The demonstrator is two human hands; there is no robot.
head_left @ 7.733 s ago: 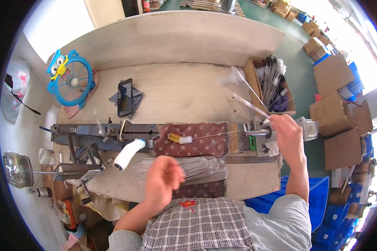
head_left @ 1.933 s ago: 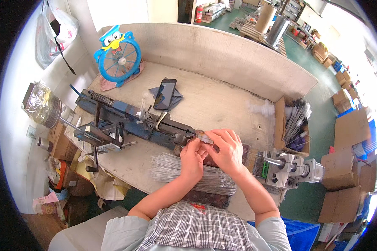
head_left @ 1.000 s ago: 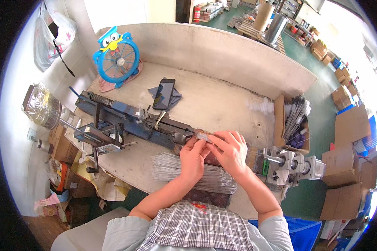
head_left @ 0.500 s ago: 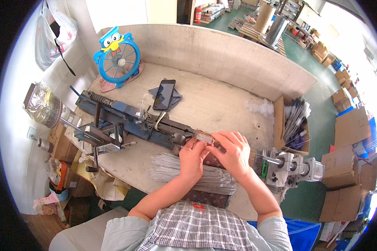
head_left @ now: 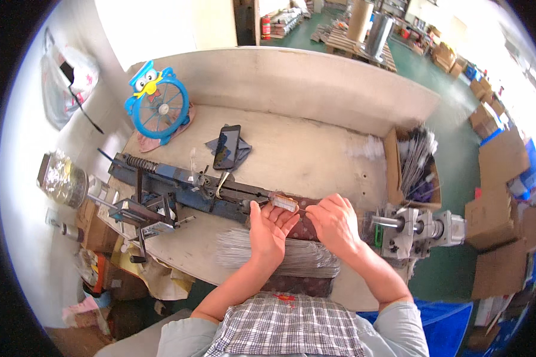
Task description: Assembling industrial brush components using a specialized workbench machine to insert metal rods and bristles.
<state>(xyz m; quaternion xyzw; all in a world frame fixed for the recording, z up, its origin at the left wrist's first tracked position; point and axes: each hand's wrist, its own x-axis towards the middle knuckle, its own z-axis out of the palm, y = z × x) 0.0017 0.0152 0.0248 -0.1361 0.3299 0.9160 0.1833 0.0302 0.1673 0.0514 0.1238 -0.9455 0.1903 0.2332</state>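
Observation:
A long blue metal bench machine lies across the table, with a small clear-and-brown block near its right end. My left hand is palm up just below that block, fingers stretched and thumb apart; whether the fingertips touch it I cannot tell. To the right of the block, my right hand pinches a thin wire-like piece whose far end points toward the block. Beneath both hands lies a thick bundle of thin grey metal wires on a dark red patterned cloth.
At the right edge stands a metal shaft fixture. Behind it, a cardboard box holds more thin rods. A phone rests on a grey cloth beyond the machine. A blue cartoon-duck fan stands at the back left. A crank handle juts out left.
My left hand has come away from its grip at the block, its fingers opening out palm up. My right hand has drawn slightly right of the block. The whole view has shifted slightly.

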